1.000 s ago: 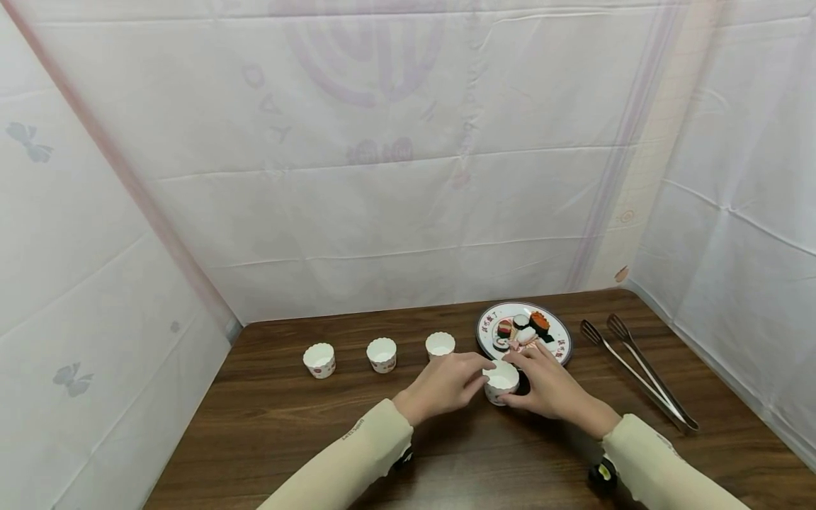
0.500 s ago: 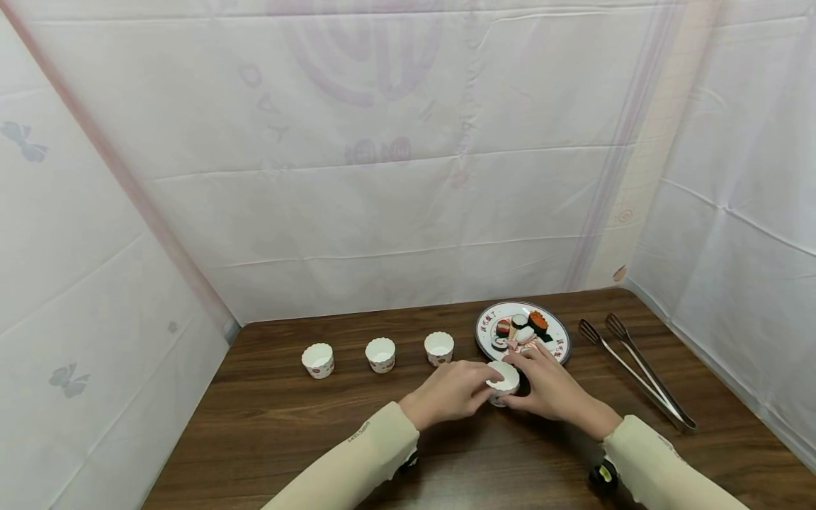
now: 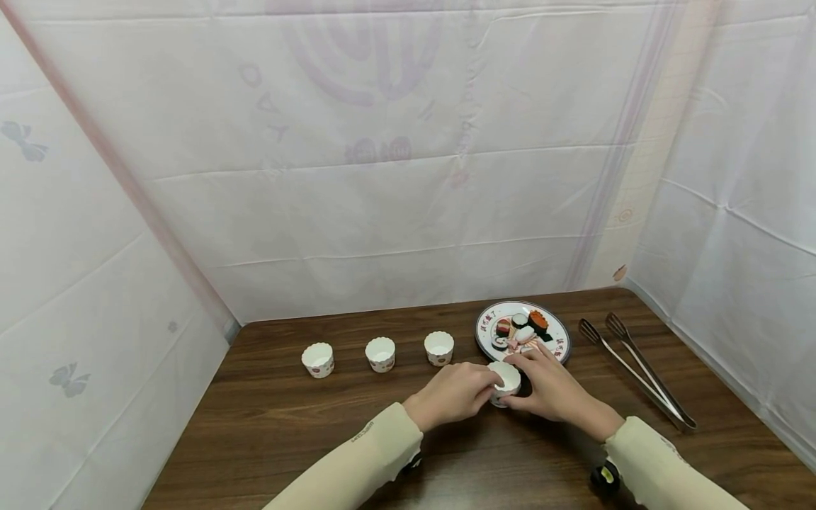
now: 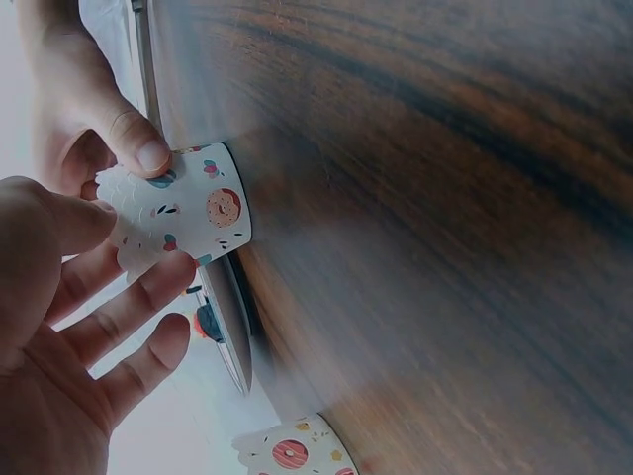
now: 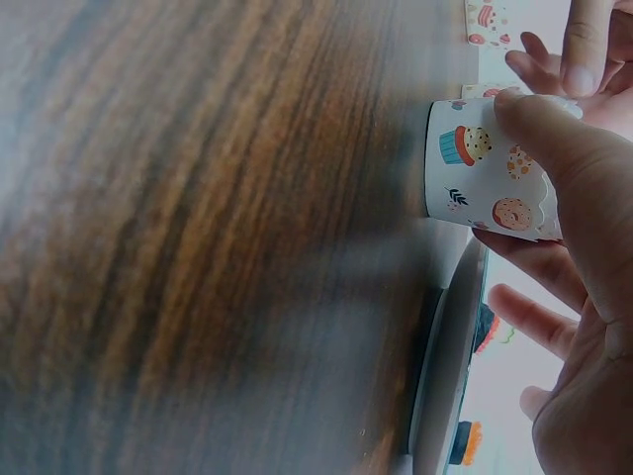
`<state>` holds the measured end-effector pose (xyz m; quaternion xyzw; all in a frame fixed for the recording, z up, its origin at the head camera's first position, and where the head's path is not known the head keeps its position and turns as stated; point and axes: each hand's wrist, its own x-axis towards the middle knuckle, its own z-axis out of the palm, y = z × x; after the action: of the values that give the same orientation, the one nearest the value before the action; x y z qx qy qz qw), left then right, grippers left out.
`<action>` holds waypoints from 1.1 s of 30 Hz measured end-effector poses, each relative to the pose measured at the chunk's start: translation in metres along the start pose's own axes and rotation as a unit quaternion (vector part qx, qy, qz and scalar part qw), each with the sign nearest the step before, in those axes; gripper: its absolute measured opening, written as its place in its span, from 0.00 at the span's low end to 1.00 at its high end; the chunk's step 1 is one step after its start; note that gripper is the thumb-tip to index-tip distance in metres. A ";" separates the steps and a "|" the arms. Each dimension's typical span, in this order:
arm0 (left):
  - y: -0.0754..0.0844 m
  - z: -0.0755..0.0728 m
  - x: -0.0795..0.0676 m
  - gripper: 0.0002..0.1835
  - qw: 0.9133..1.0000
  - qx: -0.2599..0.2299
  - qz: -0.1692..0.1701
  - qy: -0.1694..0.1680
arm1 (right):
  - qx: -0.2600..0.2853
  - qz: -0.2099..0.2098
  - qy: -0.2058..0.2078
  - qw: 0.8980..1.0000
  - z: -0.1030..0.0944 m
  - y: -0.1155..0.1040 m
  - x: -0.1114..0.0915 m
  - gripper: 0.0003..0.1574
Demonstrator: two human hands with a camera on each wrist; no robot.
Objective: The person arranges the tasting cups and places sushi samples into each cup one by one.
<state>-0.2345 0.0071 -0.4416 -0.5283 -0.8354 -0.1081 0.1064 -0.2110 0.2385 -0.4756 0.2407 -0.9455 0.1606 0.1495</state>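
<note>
A white paper baking cup (image 3: 508, 377) with a scalloped rim stands upright on the table between my two hands. Pinched at its rim on the left side, it has my left hand's (image 3: 451, 393) thumb over the edge. From the right, my right hand (image 3: 553, 386) holds the cup between thumb and forefinger, its other fingers spread near the plate. Printed cupcakes and doughnuts show on the cup wall (image 5: 470, 188) in the right wrist view. In the left wrist view my left hand's (image 4: 59, 336) lower fingers extend loosely beside the cup (image 4: 193, 203).
Three similar cups, a left one (image 3: 318, 360), a middle one (image 3: 380, 355) and a right one (image 3: 439, 348), stand in a row. Behind my right hand is a round plate (image 3: 486, 322) with several sushi pieces (image 3: 538, 322). Metal tongs (image 3: 644, 377) lie at the right.
My left hand has moved slightly right, its fingers going from beside the cup to its rim. The cup has shifted very slightly right. My right hand has stayed nearly still on it.
</note>
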 end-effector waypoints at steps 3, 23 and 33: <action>0.000 0.001 0.001 0.08 1.000 0.008 -0.001 -0.001 | 0.002 -0.001 0.002 1.000 -0.001 0.000 0.000 0.40; 0.002 0.001 0.004 0.05 1.000 0.020 -0.001 -0.001 | 0.006 0.004 0.001 1.000 0.000 0.001 -0.001 0.40; 0.001 0.000 0.002 0.04 1.000 0.019 0.003 0.011 | 0.014 0.002 0.007 1.000 0.001 0.000 0.000 0.49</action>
<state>-0.2338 0.0090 -0.4407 -0.5278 -0.8343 -0.0975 0.1256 -0.2109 0.2388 -0.4763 0.2398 -0.9425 0.1762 0.1519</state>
